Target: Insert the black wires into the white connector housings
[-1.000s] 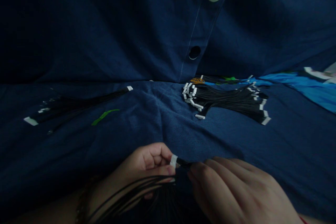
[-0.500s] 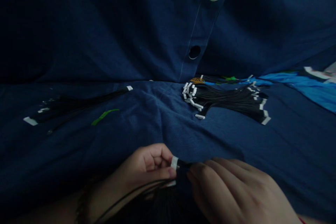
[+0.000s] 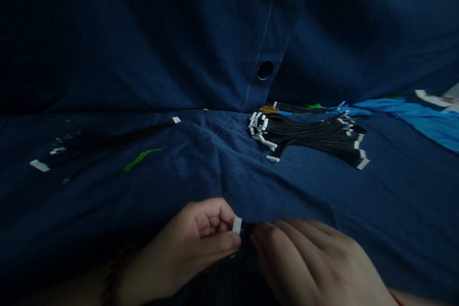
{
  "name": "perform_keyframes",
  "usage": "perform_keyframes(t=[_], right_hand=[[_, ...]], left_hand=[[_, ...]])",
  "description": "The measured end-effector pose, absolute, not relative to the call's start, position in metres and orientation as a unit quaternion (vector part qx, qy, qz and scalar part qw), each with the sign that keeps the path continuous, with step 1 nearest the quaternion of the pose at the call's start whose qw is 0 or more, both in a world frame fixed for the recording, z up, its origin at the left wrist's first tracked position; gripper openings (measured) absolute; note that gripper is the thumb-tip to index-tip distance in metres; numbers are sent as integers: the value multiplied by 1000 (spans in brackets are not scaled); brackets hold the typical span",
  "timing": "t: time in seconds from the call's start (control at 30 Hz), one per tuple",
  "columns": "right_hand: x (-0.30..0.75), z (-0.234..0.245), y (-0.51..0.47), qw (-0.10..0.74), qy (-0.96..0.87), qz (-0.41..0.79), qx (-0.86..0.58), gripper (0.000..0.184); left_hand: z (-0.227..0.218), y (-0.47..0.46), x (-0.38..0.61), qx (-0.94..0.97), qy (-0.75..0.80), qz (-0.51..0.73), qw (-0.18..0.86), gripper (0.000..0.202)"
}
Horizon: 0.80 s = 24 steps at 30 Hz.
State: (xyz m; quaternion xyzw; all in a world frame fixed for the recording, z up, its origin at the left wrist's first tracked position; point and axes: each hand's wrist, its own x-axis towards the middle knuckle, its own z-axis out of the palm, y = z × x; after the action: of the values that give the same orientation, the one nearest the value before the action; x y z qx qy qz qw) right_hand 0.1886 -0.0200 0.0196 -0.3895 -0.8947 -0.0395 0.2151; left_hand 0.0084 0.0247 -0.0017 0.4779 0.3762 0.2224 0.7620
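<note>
Your left hand [image 3: 190, 234] sits low at the bottom centre of the view, its grip pressed closed, thumb and curled fingers pinching a small white connector [image 3: 237, 224] that stands upright at the end of a sheaf of thin black wires [image 3: 229, 282]. The sheaf falls away below your hands into shadow, so you can't make out its far end. Your right hand [image 3: 308, 267] lies just beside the connector, with its fingers [image 3: 267, 241] curving in towards the dark wire ends behind it. Whether that grip is pinching a wire or only resting against the sheaf can't be told from this view. The step in hand looks like close work at the connector end of the wires, judging by how tightly both hands crowd that one spot. The next move calls for a steady left pinch and careful fingertip work on the right, because the wires are fine and the light there is poor. Ahead of you on the navy cloth [image 3: 215, 177], a thick bundle of black wires with white connectors [image 3: 308, 136] lies to the right, and a thinner bundle [image 3: 107, 136] lies to the left, with a green strip [image 3: 141, 159] near it. A small orange coil [image 3: 268, 109] lies just behind the thick bundle, and blue fabric [image 3: 405, 119] spreads off to the far right.
</note>
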Motion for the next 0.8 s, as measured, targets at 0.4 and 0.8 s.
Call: perform_keyframes(t=[0.4,0.8], right_hand=[[189,27,-19,214,-899,-65,-377,31],[189,29,-20,180,-905,-73,-378,28]], left_hand=[[-1,24,10,442,385,221,779,30],[-1,24,9,453,377,216,779,23]])
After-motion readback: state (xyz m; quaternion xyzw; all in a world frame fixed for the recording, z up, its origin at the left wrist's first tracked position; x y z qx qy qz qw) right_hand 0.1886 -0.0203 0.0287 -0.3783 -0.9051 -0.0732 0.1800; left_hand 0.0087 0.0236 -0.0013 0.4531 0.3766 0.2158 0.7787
